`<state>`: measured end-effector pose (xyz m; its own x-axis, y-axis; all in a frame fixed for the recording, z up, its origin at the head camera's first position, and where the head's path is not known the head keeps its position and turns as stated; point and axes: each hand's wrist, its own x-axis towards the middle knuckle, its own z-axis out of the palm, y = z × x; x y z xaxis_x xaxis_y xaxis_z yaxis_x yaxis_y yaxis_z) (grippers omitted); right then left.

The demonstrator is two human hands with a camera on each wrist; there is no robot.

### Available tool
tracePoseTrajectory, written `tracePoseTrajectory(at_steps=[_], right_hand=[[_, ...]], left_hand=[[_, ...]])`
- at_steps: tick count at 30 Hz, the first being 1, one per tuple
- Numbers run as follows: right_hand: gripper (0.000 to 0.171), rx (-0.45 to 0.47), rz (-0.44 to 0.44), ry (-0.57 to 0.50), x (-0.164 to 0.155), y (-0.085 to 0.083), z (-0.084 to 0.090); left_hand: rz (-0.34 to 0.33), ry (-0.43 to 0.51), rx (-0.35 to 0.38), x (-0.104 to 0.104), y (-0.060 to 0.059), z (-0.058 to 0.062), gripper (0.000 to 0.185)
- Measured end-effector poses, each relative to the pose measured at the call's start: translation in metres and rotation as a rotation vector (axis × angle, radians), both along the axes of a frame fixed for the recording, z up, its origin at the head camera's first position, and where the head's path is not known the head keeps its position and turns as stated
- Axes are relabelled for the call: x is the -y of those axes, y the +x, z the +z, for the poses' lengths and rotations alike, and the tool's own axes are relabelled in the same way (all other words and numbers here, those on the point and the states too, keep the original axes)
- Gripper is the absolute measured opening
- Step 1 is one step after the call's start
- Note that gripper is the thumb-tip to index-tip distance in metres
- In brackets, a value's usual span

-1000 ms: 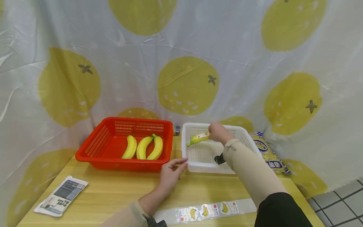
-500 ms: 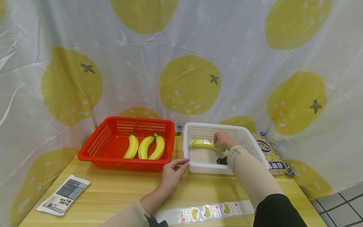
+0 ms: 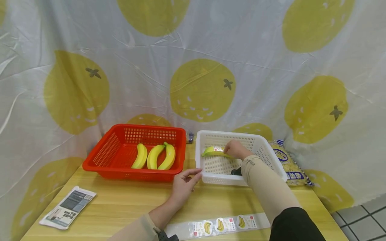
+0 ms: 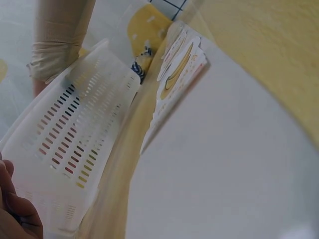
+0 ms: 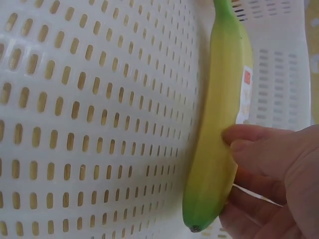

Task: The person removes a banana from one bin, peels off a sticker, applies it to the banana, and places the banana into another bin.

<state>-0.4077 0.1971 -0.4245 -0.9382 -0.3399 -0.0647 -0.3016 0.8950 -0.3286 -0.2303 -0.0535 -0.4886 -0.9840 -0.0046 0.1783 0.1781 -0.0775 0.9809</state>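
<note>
My right hand [image 3: 236, 149] is inside the white plastic basket [image 3: 208, 179], holding a yellow banana [image 3: 214, 153] near its right end. In the right wrist view, thumb and forefinger meet the banana's [image 5: 219, 109] side below a white label [image 5: 244, 97], and the other fingers curl partly behind it. The banana lies along the basket's perforated surface, its greenish stem pointing left in the head view. My left hand [image 3: 182, 183] holds the white basket's near left corner, thumb and forefinger at the rim. In the left wrist view its fingers [image 4: 22, 209] show at that basket's edge.
Left of the white basket stands a red basket [image 3: 105, 144] with three bananas [image 3: 153, 157]. A strip of banana stickers [image 3: 223, 225] lies in front. A white-and-grey packet [image 3: 67, 207] sits at left, a yellow bag [image 3: 287, 164] behind right. A lemon-print curtain [image 3: 144, 83] hangs behind.
My right hand has lowered the banana from above the white basket into it, then shifted slightly left along it. The left hand stays at the basket's corner.
</note>
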Motion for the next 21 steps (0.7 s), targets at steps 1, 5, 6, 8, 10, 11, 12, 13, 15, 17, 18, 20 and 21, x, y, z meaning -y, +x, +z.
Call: tracePoseTrajectory(at_steps=[1, 5, 6, 8, 10, 11, 12, 13, 15, 17, 18, 20, 21], right_hand=[[0.019, 0.011, 0.001, -0.001, 0.001, 0.001, 0.0], [0.019, 0.034, 0.02, 0.011, 0.002, 0.003, 0.002], [0.019, 0.036, 0.023, 0.011, 0.003, 0.004, 0.003], [0.019, 0.034, 0.039, 0.016, 0.003, 0.004, 0.003], [0.02, 0.033, 0.068, 0.026, 0.002, 0.005, 0.007], [0.022, 0.034, 0.086, 0.033, 0.002, 0.007, 0.011], [0.022, 0.033, 0.104, 0.042, 0.001, 0.008, 0.014], [0.023, 0.036, 0.119, 0.042, 0.001, 0.009, 0.02], [0.023, 0.025, 0.16, 0.039, 0.001, 0.011, 0.033], [0.023, -0.008, 0.17, 0.02, 0.003, 0.015, 0.048], [0.022, -0.03, 0.165, 0.002, 0.004, 0.017, 0.055], [0.022, -0.071, 0.149, -0.035, 0.009, 0.025, 0.068], [0.022, -0.089, 0.141, -0.059, 0.011, 0.031, 0.072]], left_hand=[[0.0, -0.001, 0.001, 0.0, 0.0, 0.0, 0.029], [0.0, 0.0, 0.004, 0.001, 0.001, -0.001, 0.03], [-0.001, 0.003, 0.004, 0.001, 0.0, -0.001, 0.03], [-0.002, 0.005, 0.002, 0.001, 0.001, -0.001, 0.03], [-0.002, 0.01, -0.003, 0.001, 0.0, -0.001, 0.028], [-0.002, 0.011, -0.006, 0.001, 0.0, -0.001, 0.027], [-0.005, 0.012, -0.008, 0.001, 0.0, -0.001, 0.026], [-0.007, 0.011, -0.01, 0.001, 0.0, -0.001, 0.025], [-0.012, 0.012, -0.018, 0.001, 0.0, -0.001, 0.024], [-0.018, 0.008, -0.026, 0.001, 0.001, -0.001, 0.024], [-0.021, 0.006, -0.034, 0.001, 0.002, -0.001, 0.024], [-0.022, 0.002, -0.067, 0.0, 0.003, 0.0, 0.025], [-0.02, -0.001, -0.095, -0.001, 0.004, 0.0, 0.025]])
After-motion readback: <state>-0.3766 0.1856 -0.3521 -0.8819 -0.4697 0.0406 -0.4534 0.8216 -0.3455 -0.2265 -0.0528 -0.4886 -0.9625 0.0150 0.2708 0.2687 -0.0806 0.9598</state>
